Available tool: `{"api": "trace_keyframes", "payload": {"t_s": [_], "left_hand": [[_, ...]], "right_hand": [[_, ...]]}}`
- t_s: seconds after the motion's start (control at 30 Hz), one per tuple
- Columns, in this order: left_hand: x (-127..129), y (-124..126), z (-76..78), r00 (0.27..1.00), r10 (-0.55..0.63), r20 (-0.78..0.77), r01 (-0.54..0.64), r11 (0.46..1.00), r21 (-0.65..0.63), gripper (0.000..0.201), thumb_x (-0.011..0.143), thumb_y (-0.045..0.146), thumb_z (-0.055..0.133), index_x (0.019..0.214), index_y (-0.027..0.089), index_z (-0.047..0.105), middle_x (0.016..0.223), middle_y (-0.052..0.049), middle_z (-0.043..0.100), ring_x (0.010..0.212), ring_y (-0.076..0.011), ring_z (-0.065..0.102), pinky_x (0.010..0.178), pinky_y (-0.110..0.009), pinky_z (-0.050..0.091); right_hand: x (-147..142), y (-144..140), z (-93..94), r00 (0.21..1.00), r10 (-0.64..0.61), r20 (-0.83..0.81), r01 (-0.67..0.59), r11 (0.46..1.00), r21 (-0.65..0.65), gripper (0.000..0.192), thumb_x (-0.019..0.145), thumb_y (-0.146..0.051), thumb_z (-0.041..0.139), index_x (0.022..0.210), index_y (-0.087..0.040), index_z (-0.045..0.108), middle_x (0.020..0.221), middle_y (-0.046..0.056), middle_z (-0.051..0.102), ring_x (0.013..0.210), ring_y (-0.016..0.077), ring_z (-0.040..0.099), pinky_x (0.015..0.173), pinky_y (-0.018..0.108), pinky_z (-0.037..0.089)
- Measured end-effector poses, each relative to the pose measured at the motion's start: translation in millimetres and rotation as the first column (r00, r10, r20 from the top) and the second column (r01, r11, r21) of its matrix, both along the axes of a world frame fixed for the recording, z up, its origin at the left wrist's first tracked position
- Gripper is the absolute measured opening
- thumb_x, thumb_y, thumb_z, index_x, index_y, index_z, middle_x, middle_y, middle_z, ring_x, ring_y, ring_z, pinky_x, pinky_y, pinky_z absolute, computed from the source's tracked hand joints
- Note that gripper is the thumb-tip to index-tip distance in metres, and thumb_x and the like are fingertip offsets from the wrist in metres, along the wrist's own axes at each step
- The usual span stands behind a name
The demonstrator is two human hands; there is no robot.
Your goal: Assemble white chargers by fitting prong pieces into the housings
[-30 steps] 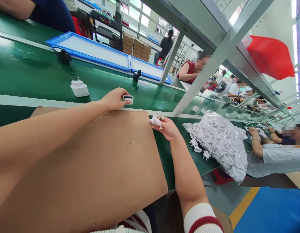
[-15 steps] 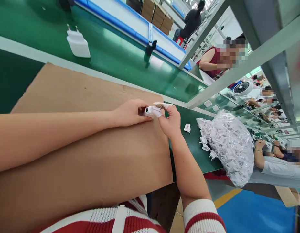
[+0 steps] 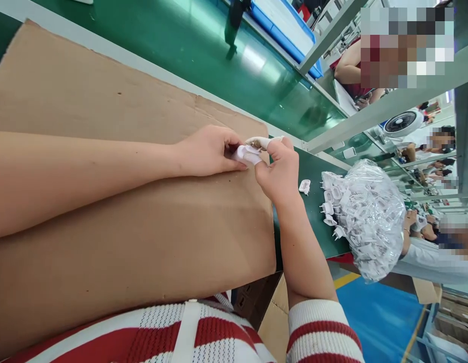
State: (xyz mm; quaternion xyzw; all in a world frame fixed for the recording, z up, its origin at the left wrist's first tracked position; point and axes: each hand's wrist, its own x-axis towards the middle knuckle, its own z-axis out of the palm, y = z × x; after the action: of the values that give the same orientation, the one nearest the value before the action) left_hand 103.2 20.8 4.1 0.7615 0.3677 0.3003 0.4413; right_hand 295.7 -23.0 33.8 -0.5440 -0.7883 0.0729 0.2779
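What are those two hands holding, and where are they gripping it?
A small white plastic part, pinched between both hands: the left hand grips its left end, the right hand its right end.

Brown cardboard sheet (image 3: 105, 91) on the green bench; clear bag of white plugs (image 3: 370, 217); desk fan (image 3: 402, 122) behind.

The small white charger part (image 3: 246, 154) pinched between the left hand (image 3: 209, 151) and the right hand (image 3: 279, 171) looks like smooth, slightly glossy plastic. Under the hands lies a flat brown cardboard sheet (image 3: 143, 237), matt and faintly rough, with small dents and a torn edge. The green conveyor belt (image 3: 203, 55) is glossy and reflects light. The clear plastic bag of white plug parts (image 3: 366, 217) is thin, crinkled and shiny. The red-and-white striped sleeve (image 3: 320, 335) is ribbed knit cloth.
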Motion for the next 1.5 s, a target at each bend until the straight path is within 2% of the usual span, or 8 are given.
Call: {"api": "trace_keyframes", "payload": {"t_s": [0.43, 0.57, 0.67, 0.87, 1.0, 1.17, 1.33, 1.5], "left_hand": [[5, -5, 0.8, 0.998, 0.018, -0.054, -0.014, 0.998, 0.068, 0.046, 0.077, 0.060, 0.065, 0.098, 0.020, 0.075, 0.096, -0.005, 0.074, 0.091, -0.0279, 0.066, 0.079, -0.034, 0.051], [1, 4, 8.5, 0.997, 0.003, -0.072, -0.002, 1.000, 0.005, 0.047, 0.073, 0.055, 0.069, 0.104, 0.021, 0.073, 0.100, -0.004, 0.075, 0.088, -0.0262, 0.068, 0.080, -0.034, 0.053], [-13, 34, 20.0, 0.976, 0.169, -0.133, -0.165, 0.985, 0.046, 0.047, 0.071, 0.050, 0.071, 0.107, 0.020, 0.071, 0.102, -0.004, 0.075, 0.089, -0.0264, 0.067, 0.083, -0.035, 0.052], [-63, 122, 42.7, 0.815, 0.545, -0.195, -0.504, 0.834, 0.224, 0.046, 0.073, 0.044, 0.072, 0.110, 0.018, 0.070, 0.108, -0.007, 0.073, 0.096, -0.0271, 0.066, 0.084, -0.034, 0.049], [-86, 152, 28.2, 0.731, 0.648, -0.213, -0.594, 0.758, 0.268, 0.044, 0.073, 0.043, 0.072, 0.107, 0.016, 0.069, 0.110, -0.013, 0.072, 0.110, -0.0336, 0.062, 0.091, -0.040, 0.048], [-95, 161, 1.8, 0.671, 0.698, -0.249, -0.656, 0.716, 0.238, 0.058, 0.071, 0.041, 0.077, 0.120, 0.012, 0.065, 0.124, -0.023, 0.068, 0.124, -0.0436, 0.058, 0.103, -0.049, 0.046], [-91, 155, 0.8, 0.564, 0.815, -0.134, -0.760, 0.576, 0.302, 0.105, 0.069, 0.048, 0.083, 0.154, 0.010, 0.036, 0.161, -0.027, 0.036, 0.151, -0.0450, 0.030, 0.123, -0.056, 0.026], [-83, 145, 17.9, 0.597, 0.787, 0.157, -0.729, 0.449, 0.517, 0.080, 0.081, 0.038, 0.072, 0.151, 0.013, 0.043, 0.159, -0.022, 0.040, 0.150, -0.0394, 0.032, 0.126, -0.054, 0.023]], "right_hand": [[-9, -2, -23.1, 0.934, -0.195, -0.299, 0.179, 0.981, -0.079, 0.030, 0.082, -0.027, 0.069, 0.111, -0.026, 0.077, 0.105, 0.003, 0.076, 0.107, 0.0237, 0.063, 0.106, 0.041, 0.051], [0, 5, -25.4, 0.727, -0.137, -0.673, 0.021, 0.984, -0.178, 0.063, 0.082, -0.047, 0.071, 0.141, -0.027, 0.060, 0.126, 0.006, 0.074, 0.110, 0.0216, 0.068, 0.086, 0.032, 0.058], [11, 10, -19.0, 0.628, -0.190, -0.755, 0.114, 0.982, -0.152, 0.066, 0.084, -0.050, 0.066, 0.144, -0.025, 0.055, 0.138, 0.010, 0.070, 0.115, 0.0221, 0.068, 0.076, 0.029, 0.058], [21, 13, -22.5, 0.727, -0.266, -0.633, 0.277, 0.957, -0.085, 0.050, 0.081, -0.039, 0.069, 0.127, -0.017, 0.068, 0.121, 0.013, 0.077, 0.116, 0.0254, 0.071, 0.104, 0.042, 0.053], [10, 15, -35.2, 0.834, -0.260, -0.487, 0.199, 0.964, -0.174, 0.041, 0.079, -0.034, 0.071, 0.117, -0.020, 0.074, 0.113, 0.011, 0.078, 0.104, 0.0250, 0.074, 0.099, 0.043, 0.057], [7, 19, -41.1, 0.850, -0.246, -0.466, 0.135, 0.957, -0.258, 0.040, 0.079, -0.030, 0.069, 0.117, -0.020, 0.073, 0.110, 0.009, 0.080, 0.101, 0.0236, 0.075, 0.100, 0.044, 0.059], [14, 22, -42.7, 0.829, -0.233, -0.509, 0.085, 0.951, -0.297, 0.043, 0.078, -0.034, 0.069, 0.118, -0.020, 0.072, 0.115, 0.010, 0.079, 0.103, 0.0243, 0.076, 0.102, 0.045, 0.059], [17, 22, -44.3, 0.847, -0.211, -0.488, 0.070, 0.954, -0.291, 0.046, 0.076, -0.038, 0.071, 0.119, -0.021, 0.073, 0.118, 0.011, 0.078, 0.108, 0.0265, 0.075, 0.107, 0.048, 0.056]]}}
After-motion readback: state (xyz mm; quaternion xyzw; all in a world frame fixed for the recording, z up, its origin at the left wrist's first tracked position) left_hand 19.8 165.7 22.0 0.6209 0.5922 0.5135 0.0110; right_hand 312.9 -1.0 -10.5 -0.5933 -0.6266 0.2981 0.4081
